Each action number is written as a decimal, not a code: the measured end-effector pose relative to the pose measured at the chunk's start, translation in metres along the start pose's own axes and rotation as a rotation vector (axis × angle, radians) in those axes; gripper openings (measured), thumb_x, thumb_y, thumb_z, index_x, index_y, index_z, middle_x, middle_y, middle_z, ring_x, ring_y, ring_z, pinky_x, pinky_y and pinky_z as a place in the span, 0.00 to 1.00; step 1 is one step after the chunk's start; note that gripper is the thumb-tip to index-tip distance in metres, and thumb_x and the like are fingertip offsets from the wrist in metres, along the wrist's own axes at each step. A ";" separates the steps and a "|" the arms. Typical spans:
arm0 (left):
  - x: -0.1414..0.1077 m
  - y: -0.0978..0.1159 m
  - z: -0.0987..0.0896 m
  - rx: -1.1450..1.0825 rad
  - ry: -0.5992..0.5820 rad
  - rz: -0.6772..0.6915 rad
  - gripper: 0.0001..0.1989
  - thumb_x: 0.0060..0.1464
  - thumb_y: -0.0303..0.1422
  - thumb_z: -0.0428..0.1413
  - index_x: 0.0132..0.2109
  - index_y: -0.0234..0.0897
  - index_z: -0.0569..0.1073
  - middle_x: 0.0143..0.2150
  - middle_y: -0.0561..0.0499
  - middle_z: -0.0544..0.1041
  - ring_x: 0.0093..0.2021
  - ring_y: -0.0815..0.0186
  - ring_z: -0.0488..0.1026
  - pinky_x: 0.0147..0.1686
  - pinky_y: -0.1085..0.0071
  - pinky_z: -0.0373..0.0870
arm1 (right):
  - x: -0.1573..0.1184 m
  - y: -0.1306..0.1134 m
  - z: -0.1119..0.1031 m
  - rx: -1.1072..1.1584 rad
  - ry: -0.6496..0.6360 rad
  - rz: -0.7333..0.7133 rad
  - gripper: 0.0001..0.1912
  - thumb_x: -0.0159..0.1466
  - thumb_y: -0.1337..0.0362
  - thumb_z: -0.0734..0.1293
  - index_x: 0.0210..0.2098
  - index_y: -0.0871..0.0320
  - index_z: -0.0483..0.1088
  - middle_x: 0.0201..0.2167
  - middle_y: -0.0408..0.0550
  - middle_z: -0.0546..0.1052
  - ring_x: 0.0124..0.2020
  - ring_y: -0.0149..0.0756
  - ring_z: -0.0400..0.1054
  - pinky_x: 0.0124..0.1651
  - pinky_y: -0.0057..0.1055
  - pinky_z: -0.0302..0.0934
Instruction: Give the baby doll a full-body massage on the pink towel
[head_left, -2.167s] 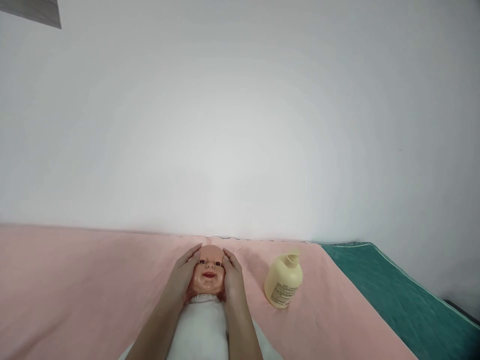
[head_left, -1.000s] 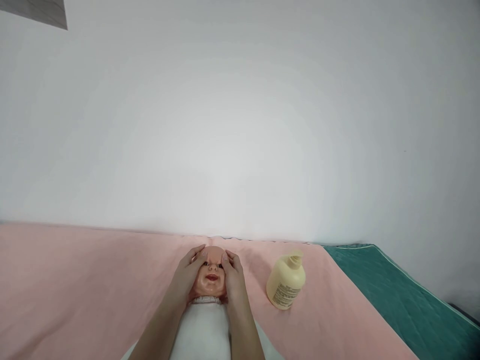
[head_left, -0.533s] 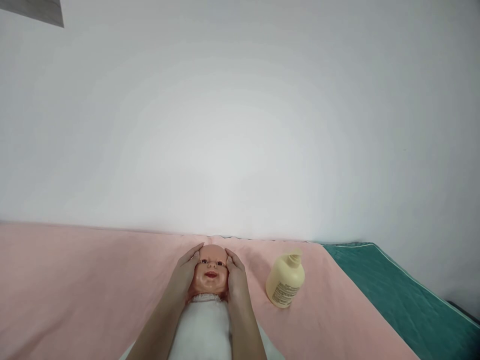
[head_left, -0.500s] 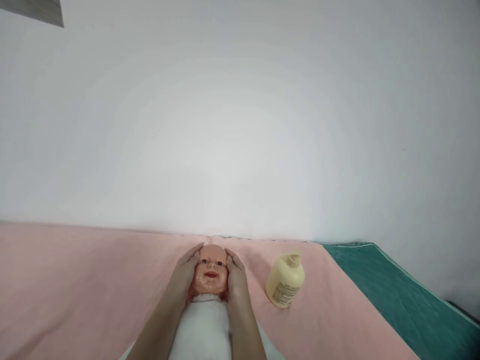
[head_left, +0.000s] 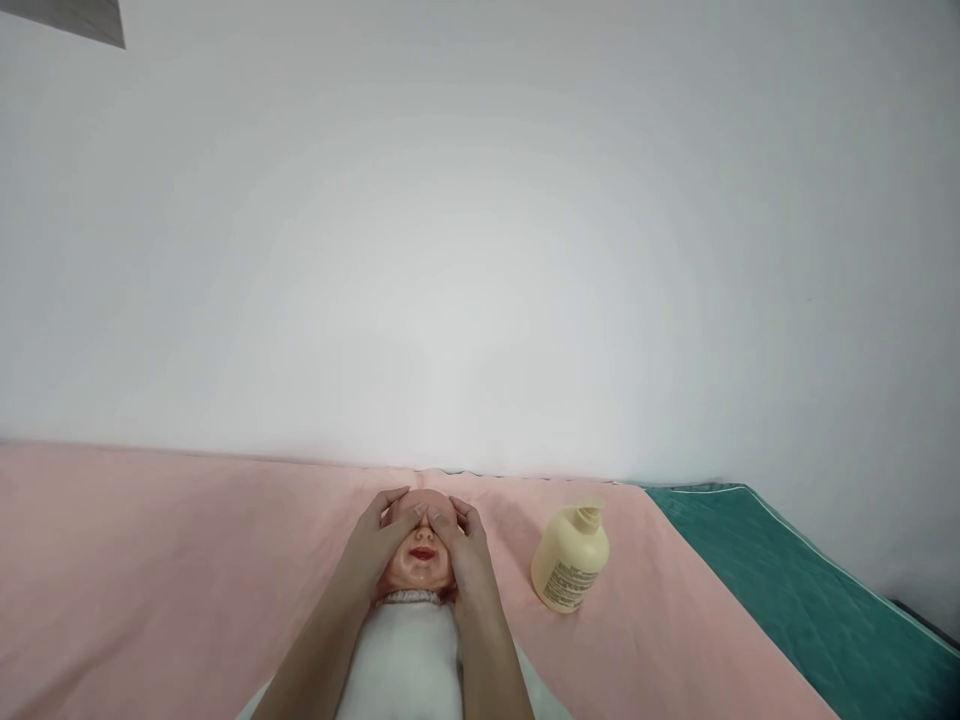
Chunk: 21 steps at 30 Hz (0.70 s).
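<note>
A doll (head_left: pixel 421 572) in a white garment lies on its back, its head toward the wall. My left hand (head_left: pixel 376 535) wraps the left side of the doll's head, its thumb lying over one eye. On the other side my right hand (head_left: pixel 463 543) holds the head the same way, with its thumb over the other eye. The two thumb tips nearly meet above the nose. Below them the red mouth shows; both eyes are hidden. A pale yellow pump bottle (head_left: pixel 571 560) stands to the right of my right hand.
Pink cloth (head_left: pixel 187 580) lies under the doll and bottle. A green cover (head_left: pixel 810 600) shows at the right. Behind them rises a white wall (head_left: pixel 465 250), with a grey piece (head_left: pixel 67 18) at the top left corner.
Both thumbs have moved inward from the sides of the doll's head onto its brow and eyes, covering the eyes. The bottle has stayed in place.
</note>
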<state>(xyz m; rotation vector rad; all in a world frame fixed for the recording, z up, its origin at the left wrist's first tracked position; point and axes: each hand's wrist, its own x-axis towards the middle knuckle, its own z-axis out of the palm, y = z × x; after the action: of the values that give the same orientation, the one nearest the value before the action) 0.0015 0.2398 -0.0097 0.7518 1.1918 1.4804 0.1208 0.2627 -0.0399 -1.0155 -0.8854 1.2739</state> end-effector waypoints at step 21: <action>0.009 -0.008 -0.004 -0.135 0.050 -0.028 0.15 0.52 0.36 0.58 0.47 0.36 0.75 0.50 0.43 0.77 0.45 0.60 0.76 0.46 0.64 0.71 | 0.004 -0.004 -0.004 0.156 -0.051 0.041 0.20 0.48 0.58 0.73 0.41 0.58 0.76 0.39 0.52 0.79 0.42 0.47 0.73 0.42 0.37 0.68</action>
<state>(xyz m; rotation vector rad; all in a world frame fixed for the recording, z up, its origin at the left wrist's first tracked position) -0.0014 0.2467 -0.0193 0.6075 1.1234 1.5472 0.1266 0.2662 -0.0380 -0.8854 -0.7947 1.3864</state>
